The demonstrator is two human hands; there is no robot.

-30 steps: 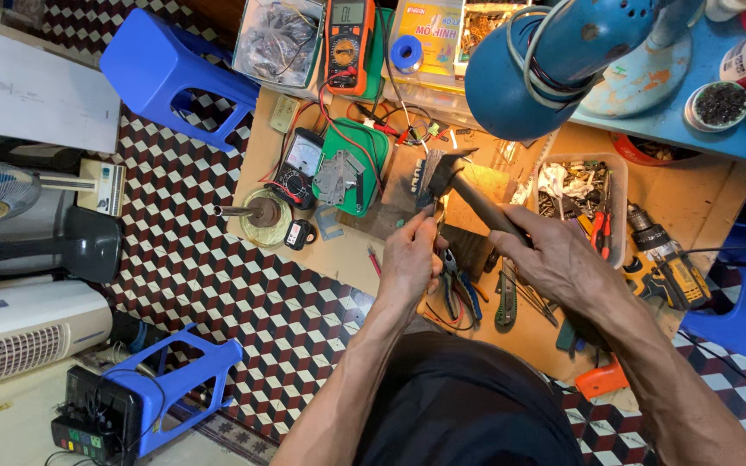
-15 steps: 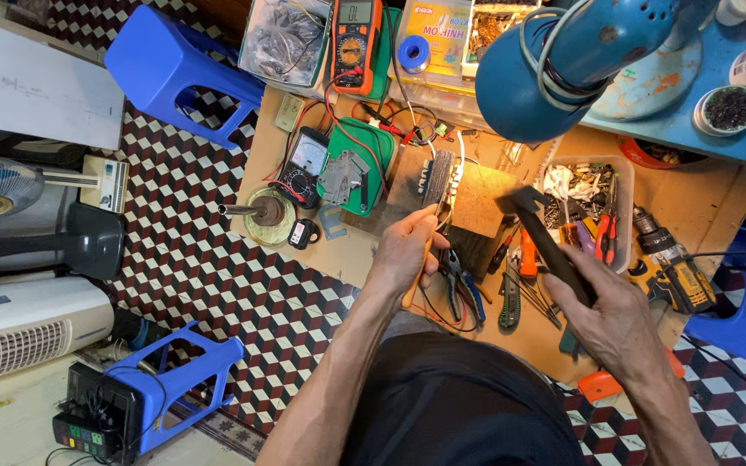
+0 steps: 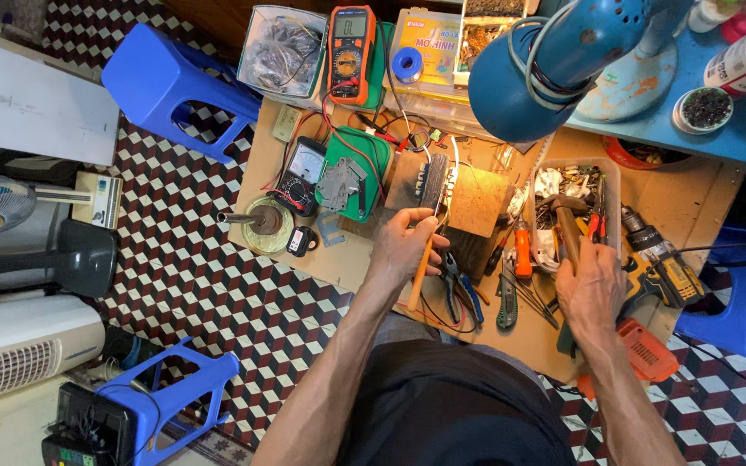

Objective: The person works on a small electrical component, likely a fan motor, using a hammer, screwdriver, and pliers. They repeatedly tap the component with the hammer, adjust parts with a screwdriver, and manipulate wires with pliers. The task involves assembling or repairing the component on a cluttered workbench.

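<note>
Behind left hand, yellow box

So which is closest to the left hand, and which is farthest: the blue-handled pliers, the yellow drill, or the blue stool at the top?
From the left hand, in the head view:
1. Blue-handled pliers: just beside it, slightly toward the person's right, on the wooden board.
2. Yellow drill: farther along the board, past the right hand.
3. Blue stool: farthest, on the tiled floor off the board's other end.
</note>
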